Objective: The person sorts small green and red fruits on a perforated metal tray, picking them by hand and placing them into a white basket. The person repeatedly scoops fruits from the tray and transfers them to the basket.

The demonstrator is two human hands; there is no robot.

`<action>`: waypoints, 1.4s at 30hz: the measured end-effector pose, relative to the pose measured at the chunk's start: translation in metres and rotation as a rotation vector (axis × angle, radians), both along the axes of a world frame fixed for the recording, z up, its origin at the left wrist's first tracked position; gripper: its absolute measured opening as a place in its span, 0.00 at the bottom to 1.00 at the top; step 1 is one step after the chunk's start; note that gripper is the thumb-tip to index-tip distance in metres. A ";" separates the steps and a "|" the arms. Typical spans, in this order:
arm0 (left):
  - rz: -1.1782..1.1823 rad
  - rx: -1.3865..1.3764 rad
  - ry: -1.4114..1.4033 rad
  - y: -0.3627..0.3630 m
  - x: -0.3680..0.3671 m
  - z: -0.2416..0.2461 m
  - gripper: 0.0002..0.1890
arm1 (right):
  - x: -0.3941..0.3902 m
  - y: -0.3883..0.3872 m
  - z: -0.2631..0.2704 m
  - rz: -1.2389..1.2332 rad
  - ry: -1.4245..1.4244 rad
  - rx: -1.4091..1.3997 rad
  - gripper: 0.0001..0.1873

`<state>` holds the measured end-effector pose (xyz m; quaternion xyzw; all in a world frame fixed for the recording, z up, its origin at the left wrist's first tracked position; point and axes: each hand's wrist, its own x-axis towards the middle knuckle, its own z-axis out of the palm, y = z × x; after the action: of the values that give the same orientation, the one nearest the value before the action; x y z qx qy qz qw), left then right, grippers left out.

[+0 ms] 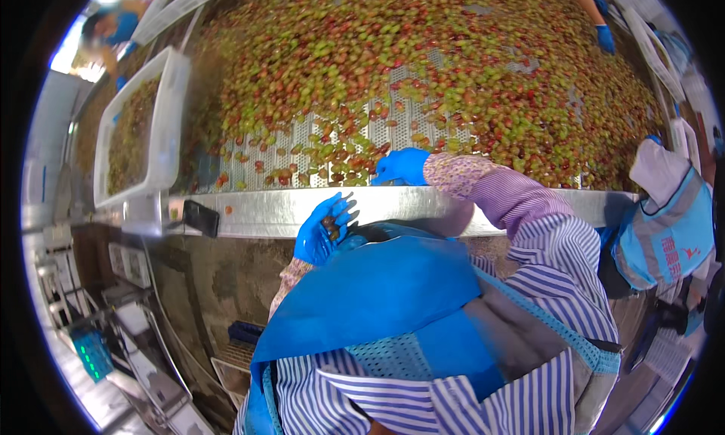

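Observation:
In front of me, a mass of small oval red and green fruits (340, 55) lies on a perforated metal surface (385, 123). My left hand (318, 234), in a blue glove, is cupped palm up just on my side of the metal rim (396, 205). A few dark brownish fruits (330, 228) rest in that palm. Just past the rim, my right hand (403, 167), also gloved in blue, reaches down among the nearest fruits with its fingers bent. Its fingertips are partly hidden, so whether it holds a fruit is unclear.
A white plastic crate (170, 123) with fruits in it stands at the left. A dark phone-like object (201, 218) sits on the rim. Other people work around the surface: a gloved hand (605, 38) at far right, a person in a blue vest (662, 231) close by, another (116, 27) far left.

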<state>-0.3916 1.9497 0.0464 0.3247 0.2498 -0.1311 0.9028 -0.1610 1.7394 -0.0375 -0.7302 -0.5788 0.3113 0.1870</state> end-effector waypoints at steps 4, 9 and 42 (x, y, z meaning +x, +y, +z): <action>-0.012 0.109 -0.046 0.011 0.000 -0.013 0.26 | 0.000 0.006 -0.021 0.071 -0.267 0.135 0.19; -0.061 0.088 -0.113 0.021 0.006 -0.017 0.27 | -0.001 0.014 -0.017 -0.156 -0.108 0.046 0.16; 0.009 -0.507 -0.023 0.092 0.042 -0.034 0.26 | 0.087 -0.249 -0.027 -2.043 -0.349 -0.707 0.36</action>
<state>-0.3493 2.0417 0.0127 0.0881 0.2000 -0.1817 0.9588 -0.0740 1.4909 -0.0644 -0.9122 0.4032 0.0503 0.0524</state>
